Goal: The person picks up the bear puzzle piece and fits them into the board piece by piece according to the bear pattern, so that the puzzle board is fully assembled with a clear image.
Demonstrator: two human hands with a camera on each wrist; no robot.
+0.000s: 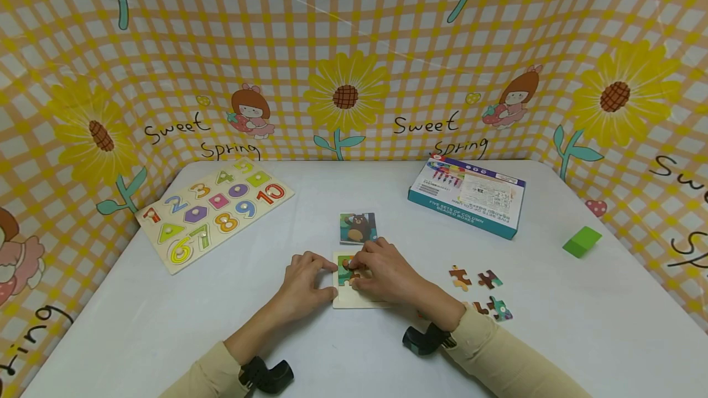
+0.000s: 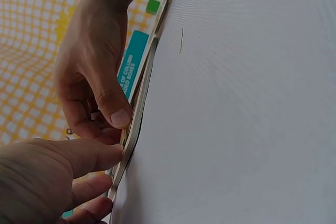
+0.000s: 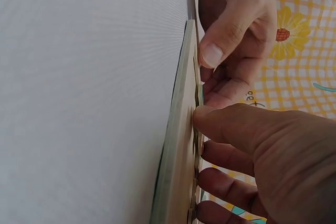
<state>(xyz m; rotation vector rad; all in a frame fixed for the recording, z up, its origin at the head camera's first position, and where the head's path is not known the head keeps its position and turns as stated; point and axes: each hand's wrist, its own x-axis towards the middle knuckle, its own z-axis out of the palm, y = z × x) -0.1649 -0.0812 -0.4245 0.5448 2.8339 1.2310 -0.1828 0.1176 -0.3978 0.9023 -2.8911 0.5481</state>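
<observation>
A small wooden puzzle board [image 1: 354, 298] lies flat in the middle of the table, with picture pieces [image 1: 343, 277] along its upper left part and bare wood below. At its left edge my left hand [image 1: 301, 284] rests thumb and fingertips, the fingers loosely spread. My right hand [image 1: 387, 272] reaches over the board from the right; thumb and index finger pinch a puzzle piece [image 3: 200, 139] at the board's surface, partly hidden under the hand. Just behind the board sits a square bear picture [image 1: 358, 227]. Loose jigsaw pieces [image 1: 490, 279] lie right of the right hand, some partly behind the sleeve.
A number-and-shape peg board [image 1: 216, 214] lies at the back left. The bead-box carton [image 1: 467, 195] is at the back right, with a green block [image 1: 582, 242] near the right edge. A checked, flower-printed cloth [image 1: 343, 29] walls the back and sides.
</observation>
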